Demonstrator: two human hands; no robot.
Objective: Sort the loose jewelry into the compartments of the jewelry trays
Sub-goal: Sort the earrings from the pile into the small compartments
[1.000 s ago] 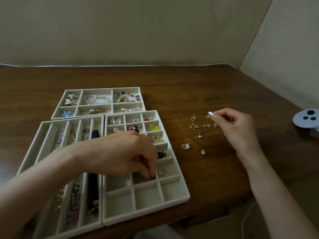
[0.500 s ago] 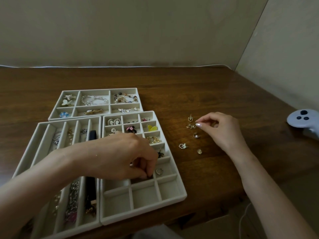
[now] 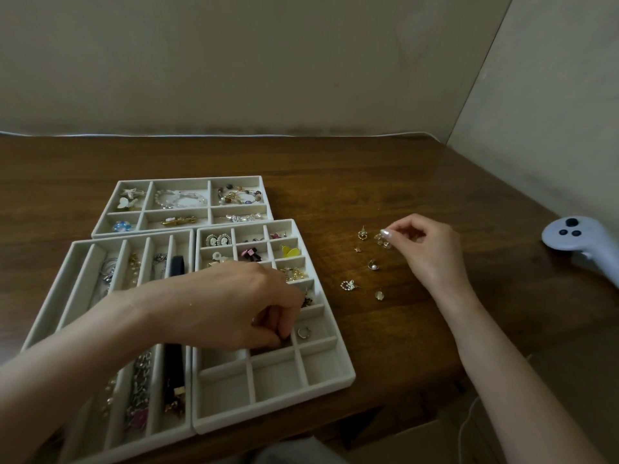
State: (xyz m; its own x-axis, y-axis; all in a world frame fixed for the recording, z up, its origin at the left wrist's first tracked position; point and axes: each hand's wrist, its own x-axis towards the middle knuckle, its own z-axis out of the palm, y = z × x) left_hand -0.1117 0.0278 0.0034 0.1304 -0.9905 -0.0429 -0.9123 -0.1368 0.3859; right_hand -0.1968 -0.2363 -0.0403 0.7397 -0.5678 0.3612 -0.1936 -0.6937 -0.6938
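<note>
Gold and very small, a stud point(image 3: 379, 236) is pinched at the tips of the forefinger and thumb of the right hand point(image 3: 428, 249). These fingertips point(image 3: 386, 233) are drawn almost closed on it and the other fingers are curled loosely behind. The stud is judged to be barely off the wood, if lifted at all. The fingers of the left hand point(image 3: 234, 306) are curled downward into a middle compartment of the small-celled tray point(image 3: 335, 385). Their tips are pressed together, but whether anything is held there cannot be told, since the hand covers them. A ring point(image 3: 304, 331) lies alone in the cell just beside those fingers. Around the right hand, the rest of the loose jewelry is scattered on the table point(image 3: 335, 169), apart from the trays: a heart earring point(image 3: 361, 234), a pearl piece point(image 3: 372, 264), a bow earring point(image 3: 349, 285) and a round piece point(image 3: 379, 295). Further left stand the long-slotted tray point(image 3: 50, 309) and the back tray point(image 3: 100, 226), both partly filled. A controller point(image 3: 576, 239) rests well to the right. The main risk is judged to be the grip: so thin a pinch on so small a stud could slip, and the piece could be dropped or flicked off the near table edge. Neighbouring pieces touching the stud could also be dragged along or knocked aside. A piece could be released into the wrong cell, since the dividers are low and the cells sit close together.
</note>
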